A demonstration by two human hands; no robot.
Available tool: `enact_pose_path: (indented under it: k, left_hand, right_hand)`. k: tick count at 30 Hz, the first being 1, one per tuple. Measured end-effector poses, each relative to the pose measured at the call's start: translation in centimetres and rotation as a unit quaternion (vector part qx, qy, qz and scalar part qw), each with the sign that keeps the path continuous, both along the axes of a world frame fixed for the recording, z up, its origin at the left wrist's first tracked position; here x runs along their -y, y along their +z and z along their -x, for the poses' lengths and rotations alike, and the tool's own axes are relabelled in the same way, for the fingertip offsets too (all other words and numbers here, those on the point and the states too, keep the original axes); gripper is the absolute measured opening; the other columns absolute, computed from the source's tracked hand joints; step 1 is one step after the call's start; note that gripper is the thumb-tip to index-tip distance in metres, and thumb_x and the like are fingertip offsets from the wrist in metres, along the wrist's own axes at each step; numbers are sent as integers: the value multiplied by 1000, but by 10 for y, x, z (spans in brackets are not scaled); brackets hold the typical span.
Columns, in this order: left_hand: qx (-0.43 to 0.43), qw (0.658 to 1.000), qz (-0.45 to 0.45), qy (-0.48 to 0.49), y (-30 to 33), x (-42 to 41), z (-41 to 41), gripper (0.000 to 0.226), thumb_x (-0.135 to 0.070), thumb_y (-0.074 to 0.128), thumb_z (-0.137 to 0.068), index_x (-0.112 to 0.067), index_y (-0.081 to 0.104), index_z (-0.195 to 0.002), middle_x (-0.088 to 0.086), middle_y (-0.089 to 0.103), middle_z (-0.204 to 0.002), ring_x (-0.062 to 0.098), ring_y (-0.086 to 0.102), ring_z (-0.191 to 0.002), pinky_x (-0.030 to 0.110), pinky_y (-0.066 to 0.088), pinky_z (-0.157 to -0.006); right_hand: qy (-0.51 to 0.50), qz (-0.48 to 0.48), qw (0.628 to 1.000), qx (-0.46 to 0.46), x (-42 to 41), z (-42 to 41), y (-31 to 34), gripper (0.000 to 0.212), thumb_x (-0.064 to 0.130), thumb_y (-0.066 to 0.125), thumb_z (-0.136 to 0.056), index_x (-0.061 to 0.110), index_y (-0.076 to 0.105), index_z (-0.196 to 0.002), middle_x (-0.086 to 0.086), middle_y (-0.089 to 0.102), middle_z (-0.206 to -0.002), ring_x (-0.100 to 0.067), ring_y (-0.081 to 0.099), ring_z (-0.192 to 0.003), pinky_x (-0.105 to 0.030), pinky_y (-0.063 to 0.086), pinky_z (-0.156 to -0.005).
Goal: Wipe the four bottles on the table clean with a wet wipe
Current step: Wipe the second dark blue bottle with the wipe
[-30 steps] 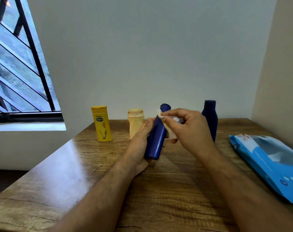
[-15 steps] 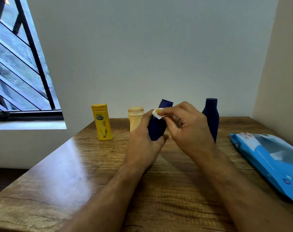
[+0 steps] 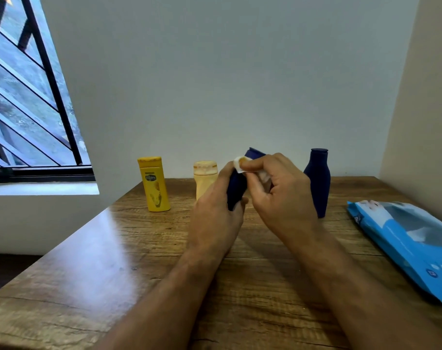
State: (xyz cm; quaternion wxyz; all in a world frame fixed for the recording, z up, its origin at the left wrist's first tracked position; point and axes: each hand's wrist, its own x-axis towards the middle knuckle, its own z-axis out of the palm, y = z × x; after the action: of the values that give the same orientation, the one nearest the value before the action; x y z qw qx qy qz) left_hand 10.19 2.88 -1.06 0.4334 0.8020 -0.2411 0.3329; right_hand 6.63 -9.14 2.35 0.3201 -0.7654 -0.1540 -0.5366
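Since a second ago the held dark blue bottle (image 3: pixel 236 183) has swung from lying along the left palm, base toward the camera, to a steeper tilt with its top end up and away; over the last half second little has shifted. Curled round the bottle's lower part, the left hand (image 3: pixel 215 213) grips it from the left, thumb on the near side, and holds it above the table (image 3: pixel 139 261), clear of the wood. Just to the right, the right hand (image 3: pixel 278 195) pinches a white wet wipe (image 3: pixel 240 165) between thumb and forefinger and presses it against the upper part of the bottle; more of the wipe shows bunched in the palm behind the fingers.

Behind the left hand, near the far edge of the table, a cream bottle (image 3: pixel 205 179) stands upright, partly hidden by the knuckles. Left of it, also along the far edge, a yellow bottle (image 3: pixel 154 184) stands upright with its printed label facing the camera. Right of the right hand a second dark blue bottle (image 3: pixel 317 180), with a narrow neck, stands upright near the far edge, its lower left side hidden by the hand. At the right edge of the table lies a blue wipes pack (image 3: pixel 404 238), flat and running off the frame. A barred window (image 3: pixel 25 97) fills the upper left.
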Motion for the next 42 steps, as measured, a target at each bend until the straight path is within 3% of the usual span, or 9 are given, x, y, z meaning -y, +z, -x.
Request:
enact_pose_path:
  k: [5,12,18,23,27,31,34,38,42]
  left_hand:
    - [56,997,-19,42,2,1,1,79,-19,76,-87,-42,31,-148,-7,66,-124,14,64,-104,38,57,-88]
    - [140,978,-110,108,3,-3,-4,83,-8,77,-79,-31,34,-145,2,70,-107,24,67,-89,45,59,-67]
    - [123,982,-82,114,3,-1,-1,85,-8,77,-79,-33,36,-149,1,71,-107,23,66,-89,43,59,-68]
    - [143,977,-96,122,2,0,-1,83,-8,79,-78,-28,41,-150,1,71,-107,22,66,-86,39,59,-61]
    - [117,988,-59,84,0,-1,-2,77,-11,73,-85,-33,39,-150,-2,70,-109,19,66,-89,42,59,-69]
    - [48,996,0,70,-1,-2,-4,73,-9,65,-90,-46,37,-147,-6,71,-94,17,64,-74,41,57,-65]
    - [25,998,7,62,1,-1,-1,68,-23,70,-90,-48,38,-143,-12,65,-87,14,64,-76,31,54,-66]
    - [6,999,-19,30,1,3,2,76,-40,79,-83,-35,38,-147,-11,65,-113,3,57,-91,13,46,-77]
    - [-66,989,51,-120,2,3,6,83,-26,87,-75,-42,32,-134,-5,63,-118,12,71,-85,24,61,-68]
  right_hand:
    - [37,-104,994,-23,11,-2,0,10,7,63,-93,14,63,-100,13,58,-81,-4,59,-67,-8,43,-60]
    - [-33,-7,999,31,-1,0,-1,15,13,66,-92,10,70,-106,0,65,-94,-4,60,-77,-10,50,-70]
    - [0,-36,999,8,10,-2,-3,13,6,63,-92,8,66,-104,0,66,-96,-2,61,-79,-7,48,-71]
    - [5,-49,999,-4,8,-3,-6,13,6,60,-93,11,63,-105,1,66,-100,-6,65,-85,-18,56,-73]
    - [46,32,998,-41,3,1,-8,12,10,61,-93,14,63,-104,2,63,-98,-6,61,-81,-14,51,-69]
    - [73,163,976,-127,-2,2,-10,9,12,63,-90,20,62,-95,14,55,-88,0,54,-78,-9,44,-71]
    - [67,72,990,-98,3,-1,-10,10,13,62,-92,19,64,-100,8,64,-96,-3,62,-84,-15,52,-73]
    - [63,-131,989,-37,13,-2,0,9,14,62,-95,16,66,-103,8,65,-87,-2,62,-72,-10,47,-64]
    - [47,-75,995,-38,13,2,1,18,7,65,-90,18,70,-102,6,66,-100,-5,64,-92,-12,51,-78]
